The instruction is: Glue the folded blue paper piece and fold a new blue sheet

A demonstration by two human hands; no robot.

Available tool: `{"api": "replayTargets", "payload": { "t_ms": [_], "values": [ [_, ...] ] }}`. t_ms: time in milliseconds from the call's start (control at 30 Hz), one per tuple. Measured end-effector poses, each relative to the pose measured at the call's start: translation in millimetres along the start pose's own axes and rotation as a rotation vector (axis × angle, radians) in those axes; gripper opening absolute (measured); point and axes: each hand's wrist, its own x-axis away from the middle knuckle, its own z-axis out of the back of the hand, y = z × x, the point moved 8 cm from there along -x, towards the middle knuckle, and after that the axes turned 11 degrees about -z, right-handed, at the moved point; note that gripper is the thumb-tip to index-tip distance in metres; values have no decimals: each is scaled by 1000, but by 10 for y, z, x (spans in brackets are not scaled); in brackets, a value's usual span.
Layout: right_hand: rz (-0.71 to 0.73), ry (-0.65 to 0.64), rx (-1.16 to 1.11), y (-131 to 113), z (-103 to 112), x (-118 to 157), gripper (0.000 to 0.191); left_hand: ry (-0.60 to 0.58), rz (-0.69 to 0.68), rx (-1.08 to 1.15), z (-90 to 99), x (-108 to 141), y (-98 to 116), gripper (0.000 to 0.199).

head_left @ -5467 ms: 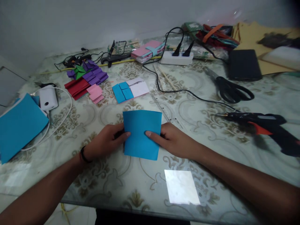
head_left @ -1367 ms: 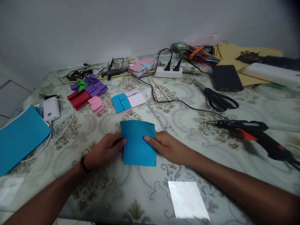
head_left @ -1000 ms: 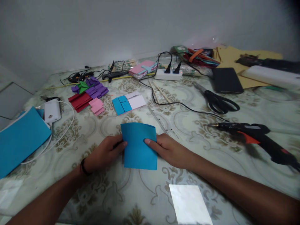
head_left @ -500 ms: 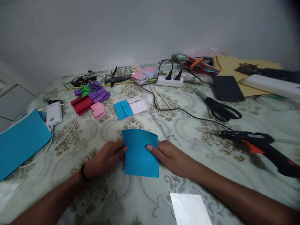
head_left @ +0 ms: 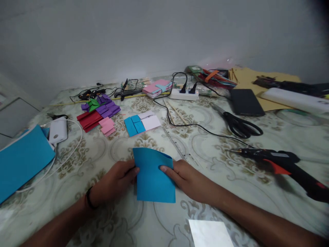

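A folded sheet of blue paper (head_left: 154, 181) is held up between both hands, its top edges slightly apart at the right. My left hand (head_left: 115, 178) pinches its left edge, and a black band circles that wrist. At the right edge my right hand (head_left: 189, 176) grips the sheet, thumb on the front face and the other fingers behind it. A white sheet (head_left: 210, 233) lies on the table below my right forearm. Beyond the hands lie a blue and white folded piece (head_left: 142, 122) and a pink folded piece (head_left: 107, 126).
To the right are a glue gun (head_left: 277, 159), scissors (head_left: 238, 123) and a black phone-like slab (head_left: 246, 102). A power strip (head_left: 184, 94) with cords stands at the back. Blue sheets (head_left: 25, 157) and a white power bank (head_left: 58, 130) lie left. A clear ruler (head_left: 177, 144) lies beyond my right hand.
The view has tilted up slightly, so the table things appear lower. The blue paper's top right edges are spread a little more; both hands keep their hold.
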Motion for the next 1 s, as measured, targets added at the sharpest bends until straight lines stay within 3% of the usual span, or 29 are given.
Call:
{"api": "replayTargets", "payload": {
  "t_ms": [433,1000],
  "values": [
    [-19,-10,-131,-46,42,35,55,-25,-10,18,-6,-9,-4,36],
    [3,-4,-64,-56,33,30,55,-31,-3,-9,-6,-27,-12,35]
  ]
}}
